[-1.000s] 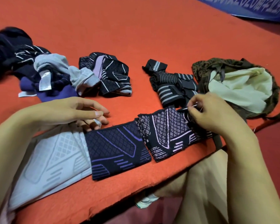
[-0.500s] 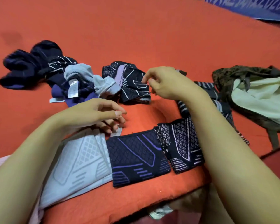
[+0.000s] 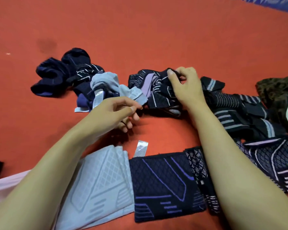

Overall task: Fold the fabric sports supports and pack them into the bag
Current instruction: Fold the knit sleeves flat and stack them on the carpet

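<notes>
My right hand (image 3: pixel 185 87) grips the upper edge of a crumpled black support with lilac stripes (image 3: pixel 154 90) in the middle of the red surface. My left hand (image 3: pixel 116 112) hovers just left of it, fingers loosely curled, holding nothing. Three folded supports lie flat along the near edge: a pale grey one (image 3: pixel 100 185), a navy one with purple lines (image 3: pixel 161 183) and a black one with white lines (image 3: pixel 269 161), partly under my right forearm. The olive bag (image 3: pixel 276 88) with a cream lining sits at the far right, cut off by the frame.
A tangled heap of navy and grey supports (image 3: pixel 73 77) lies left of my hands. Black supports with grey stripes (image 3: pixel 239 110) lie between the gripped piece and the bag. A blue banner (image 3: pixel 273 2) borders the far right of the red surface (image 3: pixel 140 30).
My right hand went from the black folded support at the near right up to the crumpled striped piece and closed on it. My left hand lifted off the grey support and moved forward.
</notes>
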`<state>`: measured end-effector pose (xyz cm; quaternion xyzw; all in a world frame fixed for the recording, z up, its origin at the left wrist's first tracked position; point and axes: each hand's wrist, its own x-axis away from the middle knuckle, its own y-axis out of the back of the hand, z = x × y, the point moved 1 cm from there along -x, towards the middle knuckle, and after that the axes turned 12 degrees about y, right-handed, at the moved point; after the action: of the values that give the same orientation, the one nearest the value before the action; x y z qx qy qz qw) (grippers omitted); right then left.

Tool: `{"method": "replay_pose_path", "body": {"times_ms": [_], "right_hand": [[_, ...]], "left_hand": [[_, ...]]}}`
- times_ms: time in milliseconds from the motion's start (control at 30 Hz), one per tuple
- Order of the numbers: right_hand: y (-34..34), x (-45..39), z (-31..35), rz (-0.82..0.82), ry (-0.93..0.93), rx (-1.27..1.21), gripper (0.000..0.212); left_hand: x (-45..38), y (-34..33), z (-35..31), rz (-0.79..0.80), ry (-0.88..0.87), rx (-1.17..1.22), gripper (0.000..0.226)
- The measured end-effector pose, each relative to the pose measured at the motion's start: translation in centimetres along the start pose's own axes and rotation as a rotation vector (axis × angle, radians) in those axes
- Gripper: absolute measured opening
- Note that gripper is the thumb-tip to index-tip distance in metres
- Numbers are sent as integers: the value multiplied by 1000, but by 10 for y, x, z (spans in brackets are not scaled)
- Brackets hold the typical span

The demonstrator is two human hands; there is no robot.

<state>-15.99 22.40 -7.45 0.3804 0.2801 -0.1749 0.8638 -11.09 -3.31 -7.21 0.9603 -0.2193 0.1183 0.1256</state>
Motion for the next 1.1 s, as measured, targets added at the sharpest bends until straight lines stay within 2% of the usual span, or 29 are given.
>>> {"method": "replay_pose_path", "body": {"times_ms": [100,233,333,400,500,633,767,867,1067,1100], "right_hand": [[10,-1,22,-112,3,-427,26],[21,4,52,-66,65,-633,17],[18,9,63,7,30,-824,16],[15,13,68,77,11,-825,16],[15,15,73,114,25,-754,12],[16,7,56,-85,-6,-658,20],[21,2,31,-326,-147,-751,26],[21,2,26,-361,-191,-772,25],[21,1,28,-405,-223,-766,23],[20,1,28,-397,-219,-741,25]], "left_hand": [[3,-5,-5,-39,-2,77,23],[7,-11,-5,-21,-73,37,47],[10,-16,-4,20,-143,-67,42],[10,-17,-5,-16,-174,-74,35],[11,-17,-8,-36,-151,95,31],[11,-5,-10,-156,-159,176,19],[11,6,-13,-205,-99,296,24],[11,7,-15,-196,-76,360,18],[13,7,-20,-131,127,628,10],[13,9,-17,-130,144,626,16]]}}
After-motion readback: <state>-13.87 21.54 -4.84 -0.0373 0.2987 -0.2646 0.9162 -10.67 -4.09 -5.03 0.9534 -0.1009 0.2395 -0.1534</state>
